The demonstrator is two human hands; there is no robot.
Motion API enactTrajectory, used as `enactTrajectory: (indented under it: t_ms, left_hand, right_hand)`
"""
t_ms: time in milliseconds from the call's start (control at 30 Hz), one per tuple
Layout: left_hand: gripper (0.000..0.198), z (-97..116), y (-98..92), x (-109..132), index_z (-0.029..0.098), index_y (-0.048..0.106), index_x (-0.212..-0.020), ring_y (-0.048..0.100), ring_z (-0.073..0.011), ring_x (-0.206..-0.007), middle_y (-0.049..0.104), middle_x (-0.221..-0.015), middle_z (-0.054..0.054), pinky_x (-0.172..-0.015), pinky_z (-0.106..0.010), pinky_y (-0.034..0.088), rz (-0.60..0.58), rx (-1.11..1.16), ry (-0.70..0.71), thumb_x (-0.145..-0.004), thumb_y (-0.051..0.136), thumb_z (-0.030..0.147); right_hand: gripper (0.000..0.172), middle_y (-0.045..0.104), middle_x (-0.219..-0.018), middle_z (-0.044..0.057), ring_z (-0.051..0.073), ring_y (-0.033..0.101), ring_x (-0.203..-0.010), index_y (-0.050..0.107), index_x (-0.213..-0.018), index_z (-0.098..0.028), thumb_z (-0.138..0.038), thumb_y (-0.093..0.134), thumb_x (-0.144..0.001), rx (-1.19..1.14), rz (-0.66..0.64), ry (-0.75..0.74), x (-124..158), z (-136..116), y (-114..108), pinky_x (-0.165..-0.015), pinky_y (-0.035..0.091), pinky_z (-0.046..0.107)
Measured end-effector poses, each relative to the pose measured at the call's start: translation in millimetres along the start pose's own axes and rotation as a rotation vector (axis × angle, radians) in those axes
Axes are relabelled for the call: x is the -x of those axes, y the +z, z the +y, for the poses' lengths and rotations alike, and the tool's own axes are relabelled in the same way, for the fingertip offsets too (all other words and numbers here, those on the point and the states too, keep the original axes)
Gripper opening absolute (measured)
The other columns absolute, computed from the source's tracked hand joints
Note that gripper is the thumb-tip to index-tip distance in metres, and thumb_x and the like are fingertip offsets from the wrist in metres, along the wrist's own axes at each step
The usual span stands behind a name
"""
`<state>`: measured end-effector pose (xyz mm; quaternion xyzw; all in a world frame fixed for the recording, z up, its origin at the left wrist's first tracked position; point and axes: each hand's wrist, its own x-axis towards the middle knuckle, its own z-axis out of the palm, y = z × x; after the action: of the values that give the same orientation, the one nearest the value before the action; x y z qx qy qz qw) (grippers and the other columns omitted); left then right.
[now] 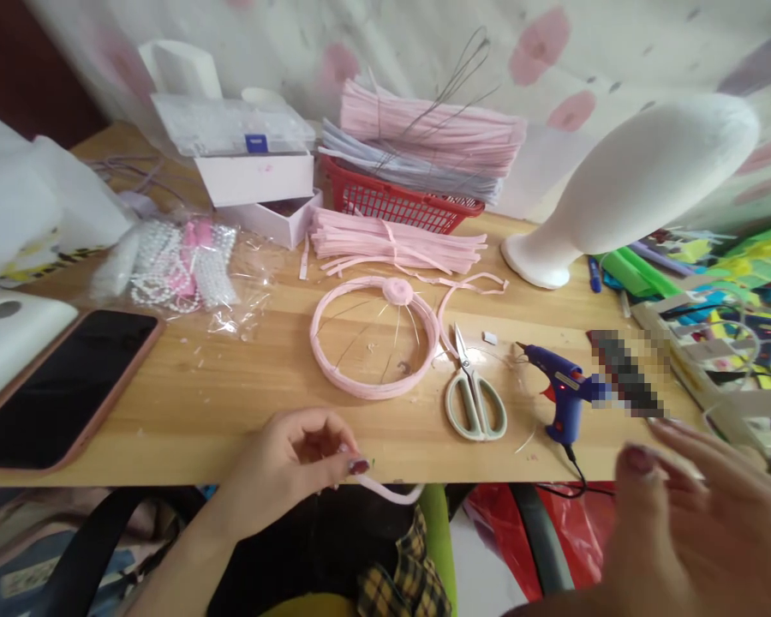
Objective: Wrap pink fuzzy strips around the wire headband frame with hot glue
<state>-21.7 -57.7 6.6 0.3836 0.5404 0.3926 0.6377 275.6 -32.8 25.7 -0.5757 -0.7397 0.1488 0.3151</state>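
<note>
Pink stem (pixel 395 494) curls out of the left hand (pixel 295 463) at the near edge of the wooden table (pixel 231 403), and its free end hangs just past that edge. The left fingers are curled closed around the stem's other end, with the thumb pressed against the fingertips.

A white foam head form (pixel 630 180) lies tilted at the far right of the table. A black phone in a pink case (pixel 57 386) lies flat at the near left. The right hand (pixel 707 523) hovers low on the right with its fingers spread and nothing in them; it is blurred. A red basket (pixel 391 201) stands at the back, loaded with bundles of pink and grey stems.

In front of the basket, mid-table, lies a pink wrapped ring (pixel 373 343) with thin wires crossing inside it. Pale green scissors (pixel 475 403) lie closed just right of the ring. A blue glue gun (pixel 562 390) rests beside them, near the right hand's fingertips.
</note>
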Motion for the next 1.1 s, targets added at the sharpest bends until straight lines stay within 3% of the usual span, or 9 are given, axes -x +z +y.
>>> enactTrajectory:
  t_ms: [167, 300, 500, 633, 733, 933, 1100]
  left_hand:
    - [0.039, -6.1, 15.4, -0.9, 0.018, 0.061, -0.07, 0.047, -0.0059, -0.044, 0.061, -0.056, 0.005, -0.042, -0.018, 0.039, -0.076, 0.274, -0.037, -0.064, 0.092, 0.042]
    - [0.046, -10.0, 20.3, -2.7, 0.018, 0.061, -0.07, 0.047, -0.0049, -0.042, 0.063, -0.058, 0.003, -0.04, -0.017, 0.039, -0.084, 0.35, -0.023, -0.06, 0.094, 0.048]
    - [0.043, -7.9, 12.1, 0.0, 0.016, 0.07, -0.073, 0.049, -0.0082, -0.045, 0.06, -0.054, 0.003, -0.044, -0.02, 0.041, -0.135, 0.218, -0.084, -0.068, 0.085, 0.056]
    - [0.025, 0.3, 2.1, 7.7, 0.017, 0.078, -0.074, 0.059, -0.0124, -0.064, 0.069, -0.072, -0.001, -0.059, -0.023, 0.045, -0.151, -0.146, -0.025, -0.079, 0.079, 0.042]
    - [0.019, 4.7, -1.2, 11.8, 0.019, 0.075, -0.071, 0.059, -0.0139, -0.069, 0.066, -0.072, 0.001, -0.062, -0.023, 0.043, -0.134, -0.334, 0.028, -0.083, 0.075, 0.033]
    - [0.035, 2.7, 5.4, 10.6, 0.02, 0.055, -0.069, 0.047, -0.0106, -0.052, 0.05, -0.06, 0.006, -0.051, -0.023, 0.037, -0.041, -0.168, -0.067, -0.087, 0.064, 0.049]
    - [0.038, -4.3, 10.7, 6.1, 0.02, 0.053, -0.07, 0.048, -0.0092, -0.049, 0.049, -0.057, 0.007, -0.049, -0.021, 0.039, 0.061, -0.089, -0.047, -0.088, 0.064, 0.052]
  right_hand:
    - [0.027, 0.071, -0.07, 0.004, 0.02, 0.067, -0.065, 0.075, -0.09, -0.022, -0.046, 0.063, -0.094, -0.15, -0.165, -0.165, -5.3, -49.5, 29.8, -0.058, 0.051, 0.028]
    - [0.018, 0.069, -0.068, -0.001, 0.012, 0.063, -0.057, 0.07, -0.088, -0.022, -0.03, 0.059, -0.1, -0.305, -0.304, -0.336, -16.6, -67.8, 42.9, -0.053, 0.047, 0.021]
    - [0.01, 0.069, -0.078, 0.002, 0.012, 0.065, -0.07, 0.071, -0.098, -0.02, -0.02, 0.06, -0.1, -0.377, -0.394, -0.447, -21.5, -63.0, 42.6, -0.061, 0.05, 0.02]
    - [0.009, 0.067, -0.076, 0.002, 0.011, 0.062, -0.069, 0.072, -0.098, -0.017, -0.016, 0.062, -0.098, -0.387, -0.461, -0.484, -24.4, -61.2, 38.8, -0.061, 0.047, 0.021]
    - [0.011, 0.067, -0.077, 0.003, 0.013, 0.06, -0.071, 0.071, -0.095, -0.016, -0.017, 0.061, -0.099, -0.376, -0.493, -0.518, -25.3, -62.2, 38.4, -0.063, 0.046, 0.024]
    - [0.016, 0.065, -0.077, 0.004, 0.015, 0.058, -0.071, 0.069, -0.092, -0.016, -0.018, 0.056, -0.101, -0.302, -0.504, -0.509, -24.7, -61.6, 44.1, -0.062, 0.044, 0.027]
    - [0.016, 0.064, -0.077, 0.002, 0.014, 0.06, -0.071, 0.069, -0.093, -0.016, -0.017, 0.056, -0.102, -0.295, -0.477, -0.456, -26.4, -55.0, 48.0, -0.062, 0.045, 0.025]
